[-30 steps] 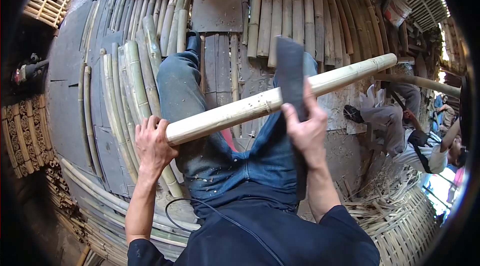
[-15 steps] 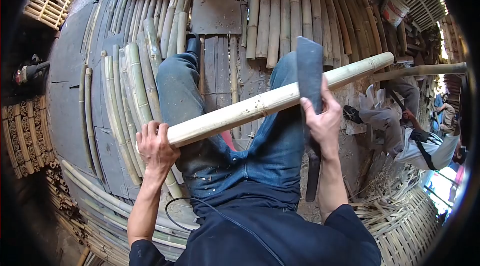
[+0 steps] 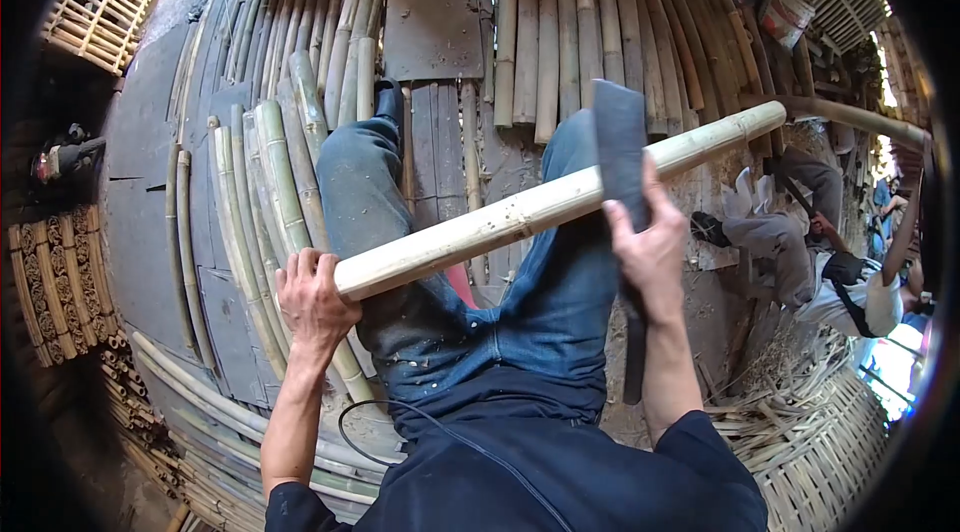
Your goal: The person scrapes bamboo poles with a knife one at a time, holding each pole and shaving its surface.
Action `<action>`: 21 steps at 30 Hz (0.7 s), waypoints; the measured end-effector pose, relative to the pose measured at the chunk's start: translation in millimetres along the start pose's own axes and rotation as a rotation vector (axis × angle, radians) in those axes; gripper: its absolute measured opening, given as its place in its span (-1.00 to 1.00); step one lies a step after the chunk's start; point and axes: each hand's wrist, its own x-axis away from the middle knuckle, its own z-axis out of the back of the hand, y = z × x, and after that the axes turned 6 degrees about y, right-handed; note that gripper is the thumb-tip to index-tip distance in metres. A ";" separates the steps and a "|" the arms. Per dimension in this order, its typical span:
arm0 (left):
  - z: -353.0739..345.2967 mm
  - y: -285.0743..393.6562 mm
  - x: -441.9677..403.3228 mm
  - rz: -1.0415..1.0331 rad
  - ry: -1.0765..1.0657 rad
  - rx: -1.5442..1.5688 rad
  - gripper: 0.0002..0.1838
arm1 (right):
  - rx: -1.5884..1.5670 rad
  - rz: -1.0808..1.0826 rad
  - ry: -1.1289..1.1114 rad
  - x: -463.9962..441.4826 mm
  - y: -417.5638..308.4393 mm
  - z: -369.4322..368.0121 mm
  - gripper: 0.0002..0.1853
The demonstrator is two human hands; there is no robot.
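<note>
- Pole of pale bamboo (image 3: 450, 243) lies slantwise over the jeans (image 3: 362, 192); contact between them cannot be told.
- Left hand (image 3: 315, 294) grasps the pole's left end.
- Right hand (image 3: 655, 250) pinches the broad blade (image 3: 620, 137) lying across the pole, its handle (image 3: 634, 362) pointing towards the torso.
- Judged good practice: hold the left grip firm, the blade's angle constant, fingertips clear of the edge.
- Floor bears grey panels (image 3: 140, 232) and bamboo lengths (image 3: 285, 177); rightward, another person (image 3: 868, 307) and woven basketwork (image 3: 830, 457).
</note>
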 end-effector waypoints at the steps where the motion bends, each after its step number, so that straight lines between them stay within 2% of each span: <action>1: 2.6 -6.0 -0.6 0.024 -0.030 0.021 -0.55 | 0.035 -0.018 0.037 -10.0 14.6 10.6 -0.14; 2: 4.9 -13.3 1.0 0.049 -0.064 0.040 -0.52 | 0.056 0.024 0.082 -17.4 30.1 18.2 -0.15; 4: 11.4 -38.8 10.4 0.053 -0.015 0.018 -0.56 | -0.144 -0.018 0.089 -23.6 53.0 25.3 -0.16; 5: 20.2 -56.0 18.7 0.077 0.035 -0.045 -0.59 | -0.266 -0.089 0.062 -22.5 41.5 29.3 -0.17; 8: 62.6 -95.9 38.0 0.087 0.149 -0.164 -0.68 | -0.421 -0.089 0.052 -10.2 27.0 26.1 -0.15; 12: 93.8 -175.2 95.6 0.118 0.234 -0.229 -0.63 | -0.487 -0.168 0.004 2.0 5.6 13.2 -0.17; 16: 94.4 -245.9 167.4 0.126 0.260 -0.354 -0.57 | -0.535 -0.136 0.021 3.5 4.5 -1.2 -0.22; 17: 94.2 -254.0 173.8 0.139 0.199 -0.328 -0.47 | -0.544 -0.160 -0.016 1.6 3.9 -1.2 -0.24; 18: 89.4 -261.1 180.8 0.143 0.198 -0.333 -0.47 | -0.552 -0.183 -0.056 1.1 3.4 -1.5 -0.27; 20: 79.7 -264.4 180.1 0.357 -0.136 -0.346 -0.37 | -0.561 -0.149 -0.037 0.6 5.2 -8.5 -0.29; 21: 70.0 -278.5 176.2 0.465 -0.407 -0.419 -0.01 | -0.568 -0.120 -0.007 -0.8 4.9 -12.2 -0.31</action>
